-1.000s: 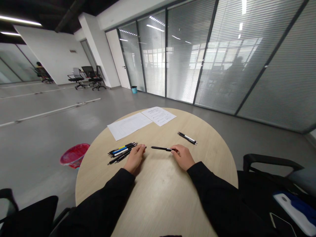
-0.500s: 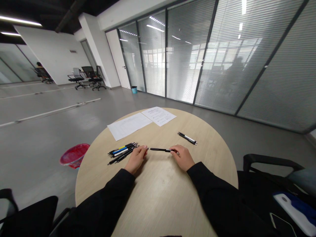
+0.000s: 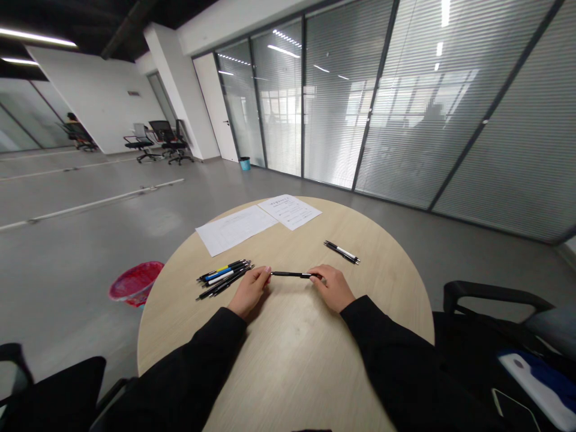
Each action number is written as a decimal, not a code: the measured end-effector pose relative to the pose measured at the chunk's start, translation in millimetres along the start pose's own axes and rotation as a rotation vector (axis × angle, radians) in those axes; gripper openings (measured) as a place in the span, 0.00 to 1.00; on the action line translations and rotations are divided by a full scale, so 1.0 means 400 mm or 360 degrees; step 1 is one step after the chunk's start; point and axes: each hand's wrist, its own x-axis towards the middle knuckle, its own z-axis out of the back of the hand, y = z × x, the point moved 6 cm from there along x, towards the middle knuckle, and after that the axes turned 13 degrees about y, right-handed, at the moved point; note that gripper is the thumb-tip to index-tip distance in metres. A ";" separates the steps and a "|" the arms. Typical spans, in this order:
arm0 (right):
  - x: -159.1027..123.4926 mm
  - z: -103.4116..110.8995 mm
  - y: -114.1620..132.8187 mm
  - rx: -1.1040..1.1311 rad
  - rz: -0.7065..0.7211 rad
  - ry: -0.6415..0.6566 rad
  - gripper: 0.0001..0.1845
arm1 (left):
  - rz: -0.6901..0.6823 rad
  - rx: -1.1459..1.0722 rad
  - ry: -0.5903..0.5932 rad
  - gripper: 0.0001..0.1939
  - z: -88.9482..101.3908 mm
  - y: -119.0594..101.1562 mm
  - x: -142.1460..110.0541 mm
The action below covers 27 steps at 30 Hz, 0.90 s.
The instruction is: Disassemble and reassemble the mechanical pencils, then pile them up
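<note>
Over the middle of the round table (image 3: 306, 354): a black pen (image 3: 290, 274), spanning the gap between the 2 hands
Long axis of the pen: nearly level, running left to right across the person's front, the right end a touch nearer the body
Pointing: the narrow end goes to the person's left, the other end to the right; whether the barrel touches the wood, I cannot tell
Left hand (image 3: 249, 291): thumb and fingers pinched together on the pen's left end; how much lies between them is hidden
Right hand (image 3: 333, 288): fingers curled in, thumb and fingertips gripping the pen's right end
Pen pile (image 3: 222, 279): just beside the left hand, several pens heaped close, mostly black, with yellow, blue and white parts, slanting away toward the right
Pen pair (image 3: 342, 252): 2 pens side by side beyond the right hand, 1 with a white section, slanting from far left to near right
Paper: 2 sheets near the far edge, a left sheet (image 3: 236, 229) and a printed right sheet (image 3: 290, 211), meeting at their edges
Floor: a pink basket (image 3: 135, 283) left of the table
</note>
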 end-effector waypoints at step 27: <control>0.001 -0.002 -0.011 0.0006 -0.0026 -0.0001 0.08 | -0.0172 -0.0085 0.0087 0.12 -0.002 -0.004 -0.007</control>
